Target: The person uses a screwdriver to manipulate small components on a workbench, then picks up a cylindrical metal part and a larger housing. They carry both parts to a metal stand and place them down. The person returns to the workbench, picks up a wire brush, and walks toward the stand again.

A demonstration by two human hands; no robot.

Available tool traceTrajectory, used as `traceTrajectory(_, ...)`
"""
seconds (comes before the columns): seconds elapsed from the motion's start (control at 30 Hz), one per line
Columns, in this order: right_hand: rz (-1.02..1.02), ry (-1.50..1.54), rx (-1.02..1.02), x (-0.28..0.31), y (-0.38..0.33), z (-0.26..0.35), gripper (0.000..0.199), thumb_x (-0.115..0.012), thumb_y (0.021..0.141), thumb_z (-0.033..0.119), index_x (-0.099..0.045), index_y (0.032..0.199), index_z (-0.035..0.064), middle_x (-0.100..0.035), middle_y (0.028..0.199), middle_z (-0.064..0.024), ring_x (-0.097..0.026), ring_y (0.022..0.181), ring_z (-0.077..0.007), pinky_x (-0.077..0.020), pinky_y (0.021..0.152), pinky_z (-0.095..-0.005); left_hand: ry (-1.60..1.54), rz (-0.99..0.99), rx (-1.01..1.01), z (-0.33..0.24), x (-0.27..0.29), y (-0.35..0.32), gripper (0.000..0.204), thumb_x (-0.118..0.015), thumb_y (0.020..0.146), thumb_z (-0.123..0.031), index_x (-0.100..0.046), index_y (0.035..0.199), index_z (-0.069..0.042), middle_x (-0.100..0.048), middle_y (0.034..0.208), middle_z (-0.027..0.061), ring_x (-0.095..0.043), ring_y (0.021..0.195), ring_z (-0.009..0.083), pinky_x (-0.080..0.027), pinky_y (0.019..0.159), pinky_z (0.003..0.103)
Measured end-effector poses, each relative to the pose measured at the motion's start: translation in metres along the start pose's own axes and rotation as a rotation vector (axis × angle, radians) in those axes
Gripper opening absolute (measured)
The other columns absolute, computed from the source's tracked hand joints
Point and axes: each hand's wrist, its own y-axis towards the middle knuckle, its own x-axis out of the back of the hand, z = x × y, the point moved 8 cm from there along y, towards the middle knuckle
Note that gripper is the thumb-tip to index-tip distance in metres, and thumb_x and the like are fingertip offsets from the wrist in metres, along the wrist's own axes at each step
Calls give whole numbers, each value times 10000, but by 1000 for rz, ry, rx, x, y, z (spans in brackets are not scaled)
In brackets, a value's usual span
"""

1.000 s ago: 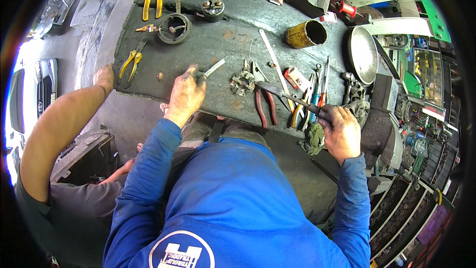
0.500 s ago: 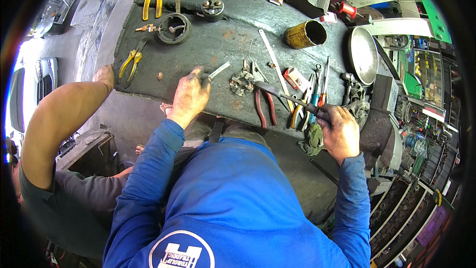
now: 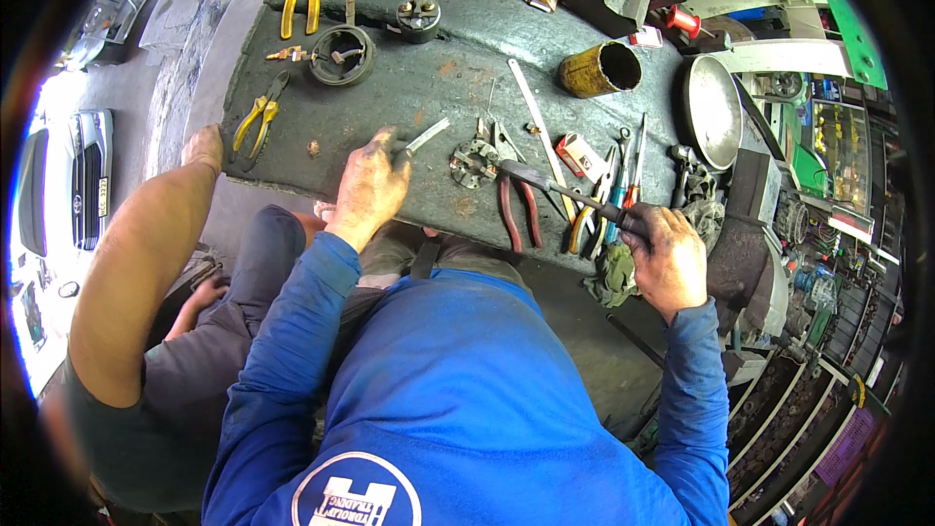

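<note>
My right hand (image 3: 670, 258) is closed round the dark handle of a long tool with a thin shaft and a broad, dark head (image 3: 526, 174). That head reaches the edge of a round metal brush-holder-like part (image 3: 475, 165) lying on the bench. A short, flat, light-grey metal strip (image 3: 428, 136) sticks out of my left hand (image 3: 370, 185), which pinches its near end above the bench. The strip's tip points toward the round part, apart from it. Red-handled pliers (image 3: 521, 214) lie just below the tool's head.
Right of the round part lie a steel ruler (image 3: 539, 127), a small red-and-white box (image 3: 580, 156) and several screwdrivers. A yellow cylinder (image 3: 589, 72) and a metal bowl (image 3: 712, 112) stand farther back. Yellow-handled pliers (image 3: 259, 122) are near a co-worker's hand (image 3: 203, 148) resting on the bench's left edge.
My left hand has shifted slightly left with the strip. My right hand and its tool have stayed in place. The co-worker at left has changed posture, with a bent leg now showing beside my left arm.
</note>
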Motion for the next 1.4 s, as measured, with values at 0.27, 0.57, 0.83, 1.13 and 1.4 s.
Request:
traceTrajectory(0.27, -58, 76, -63, 9, -10, -18, 337, -796, 828, 119, -696, 1144, 56, -703, 980, -140, -666, 938, -371, -528, 849, -464, -71, -61, 3, 11, 12, 1, 248, -663, 939, -87, -647, 1165, 13, -732, 1001, 277, -716, 971, 451, -559, 826, 463)
traceTrajectory(0.57, -18, 99, -126, -10, -23, -27, 318, -789, 842, 113, -697, 1140, 48, -721, 994, -146, -684, 962, -377, -537, 855, -462, 385, -77, -156, 17, 27, 9, 345, -679, 935, -133, -665, 1258, -12, -706, 1153, 280, -685, 1081, 451, -557, 924, 486)
traceTrajectory(0.83, -28, 121, -102, -15, -20, -21, 330, -789, 847, 116, -692, 1156, 55, -713, 1016, -147, -681, 959, -380, -535, 846, -470, 599, -81, -122, 27, 20, 13, 395, -696, 935, -197, -666, 1306, -65, -623, 1392, 265, -651, 1217, 439, -526, 1036, 536)
traceTrajectory(1.13, -5, 53, -34, -9, -8, -10, 350, -799, 839, 138, -691, 1160, 47, -705, 995, -147, -668, 937, -378, -529, 833, -474, 590, -97, -65, 32, 23, 10, 469, -757, 883, -199, -642, 1322, -85, -563, 1437, 299, -644, 1209, 460, -537, 1022, 512)
traceTrajectory(1.4, -1, 7, -15, -2, -4, -4, 358, -806, 830, 126, -695, 1162, 48, -709, 1005, -146, -672, 943, -373, -531, 839, -469, 496, -151, -49, 35, 38, 2, 571, -783, 857, -184, -590, 1389, -102, -515, 1458, 344, -598, 1258, 501, -531, 1044, 499)
